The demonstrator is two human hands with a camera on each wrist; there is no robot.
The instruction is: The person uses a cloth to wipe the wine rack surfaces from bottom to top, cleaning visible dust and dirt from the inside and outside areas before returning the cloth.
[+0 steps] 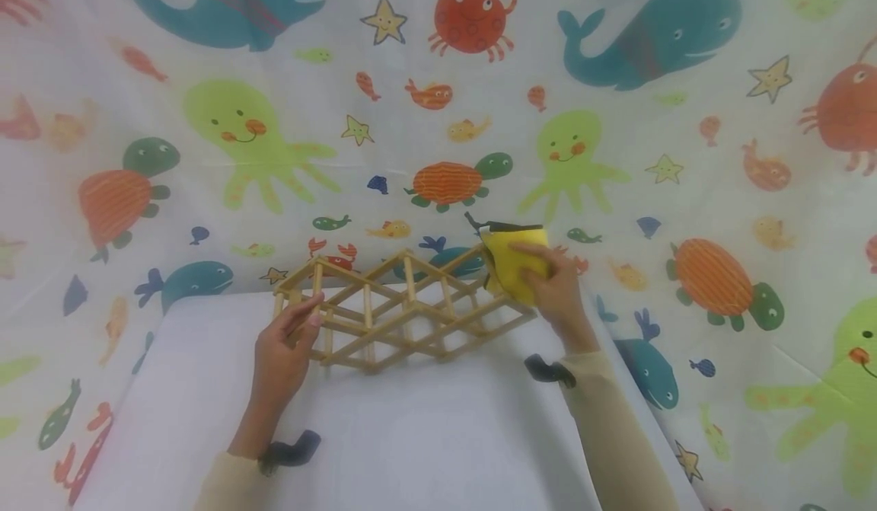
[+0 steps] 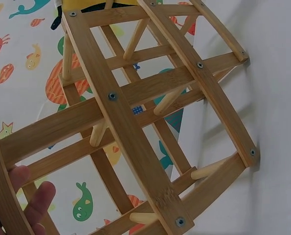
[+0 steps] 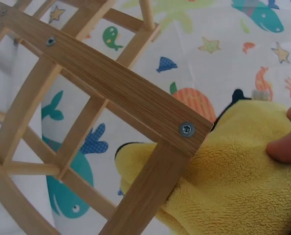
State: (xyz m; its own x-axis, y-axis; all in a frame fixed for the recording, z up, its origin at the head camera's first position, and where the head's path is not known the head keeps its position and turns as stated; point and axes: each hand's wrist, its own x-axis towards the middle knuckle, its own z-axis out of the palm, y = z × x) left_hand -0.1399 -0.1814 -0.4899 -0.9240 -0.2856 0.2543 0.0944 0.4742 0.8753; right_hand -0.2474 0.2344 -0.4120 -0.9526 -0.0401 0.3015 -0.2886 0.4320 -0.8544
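Note:
A folding wooden lattice rack [image 1: 414,309], made of crossed slats and round dowels, is held stretched out over the white table. My left hand [image 1: 284,351] grips its left end; in the left wrist view the fingertips [image 2: 40,198] show behind an end slat. At the other end, my right hand [image 1: 558,290] holds a yellow cloth [image 1: 510,256] with a dark edge. The right wrist view shows this fluffy cloth [image 3: 238,161] against the rack's corner, by a metal rivet [image 3: 187,129]. Part of the right hand lies outside that view.
A white-covered table [image 1: 425,435] lies below the rack. Behind and around it hangs a white curtain [image 1: 384,62] printed with sea animals. Dark straps [image 1: 291,450] circle both wrists.

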